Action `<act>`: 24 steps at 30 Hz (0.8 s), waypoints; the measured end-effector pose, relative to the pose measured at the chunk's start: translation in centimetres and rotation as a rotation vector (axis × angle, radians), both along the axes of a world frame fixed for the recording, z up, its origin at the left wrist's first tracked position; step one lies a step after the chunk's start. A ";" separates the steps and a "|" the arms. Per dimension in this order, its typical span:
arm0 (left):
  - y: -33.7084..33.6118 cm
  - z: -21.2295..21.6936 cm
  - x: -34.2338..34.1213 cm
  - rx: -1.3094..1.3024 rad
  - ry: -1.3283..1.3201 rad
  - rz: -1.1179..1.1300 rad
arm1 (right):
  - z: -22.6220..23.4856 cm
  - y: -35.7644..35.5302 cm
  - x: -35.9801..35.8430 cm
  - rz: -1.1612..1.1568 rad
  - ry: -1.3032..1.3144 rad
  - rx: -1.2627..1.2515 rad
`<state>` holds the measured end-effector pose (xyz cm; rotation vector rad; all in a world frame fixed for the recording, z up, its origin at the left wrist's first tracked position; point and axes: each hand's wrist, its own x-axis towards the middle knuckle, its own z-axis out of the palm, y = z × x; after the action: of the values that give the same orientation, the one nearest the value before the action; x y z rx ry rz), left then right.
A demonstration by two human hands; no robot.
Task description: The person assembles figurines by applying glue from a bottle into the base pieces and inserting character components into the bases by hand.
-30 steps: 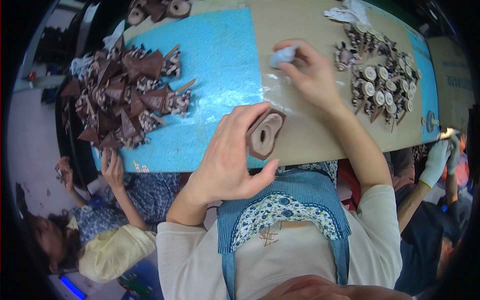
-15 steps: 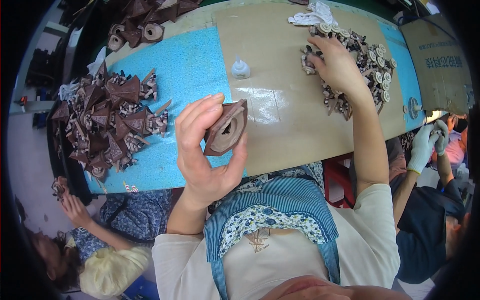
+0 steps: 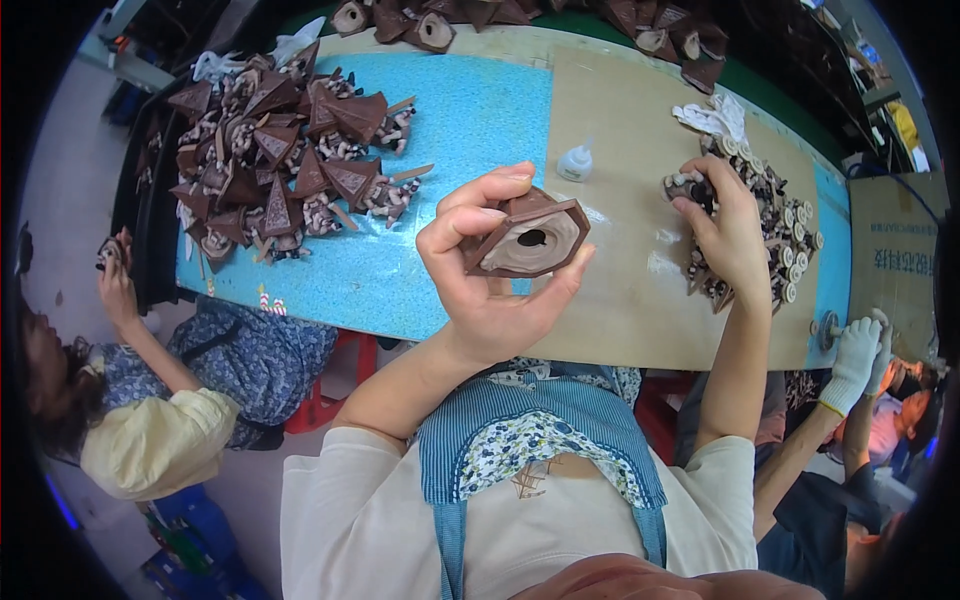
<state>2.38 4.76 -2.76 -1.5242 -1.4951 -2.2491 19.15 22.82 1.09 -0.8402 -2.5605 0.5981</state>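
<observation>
My left hand (image 3: 492, 305) grips a brown hollow hexagonal piece (image 3: 512, 258) by its sides, fingers and thumb around it. Its open base faces me, showing a pale inner lining with a dark hole in the middle. On the right, my right hand (image 3: 738, 235) pinches a small brown and cream figurine (image 3: 682, 187), which is partly covered by the fingers. That hand is at the near-left side of a pile of small figurines (image 3: 770, 190), several showing round cream discs. Between the hands, farther back, a small white squeeze bottle (image 3: 575, 163) stands on the table.
At left, a heap of brown cone-topped figurines (image 3: 275, 150) covers part of the blue mat (image 3: 470, 90). A white cloth (image 3: 715, 118) lies behind the right pile. More brown hollow pieces (image 3: 433, 32) lie along the back. A co-worker's gloved hand (image 3: 850, 365) is at right; another person sits left.
My right hand has drawn back slightly from the pile with a figurine in its fingers. My left hand has turned the brown piece so its open base shows more fully. The view has shifted.
</observation>
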 end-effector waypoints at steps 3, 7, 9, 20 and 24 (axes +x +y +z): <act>0.1 -0.2 -0.2 0.060 -0.043 -0.012 | 0.2 -1.8 -0.3 0.011 0.138 -0.185; 0.0 -0.3 -0.2 0.095 -0.105 -0.044 | -0.9 -4.3 -0.1 0.014 0.242 -0.393; -0.1 -0.5 -0.4 0.104 -0.111 -0.038 | -1.4 -5.3 -0.1 0.027 0.263 -0.444; -0.4 -0.5 0.0 0.157 -0.194 -0.108 | -2.0 -8.3 0.5 -0.030 0.406 -0.761; -0.8 -0.7 0.2 0.091 -0.295 -0.239 | -1.6 -8.8 0.9 -0.032 0.519 -0.845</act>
<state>2.60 3.91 -3.47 -1.4675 -1.3057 -2.7403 20.01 14.03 -0.51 -0.8079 -1.7816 1.6873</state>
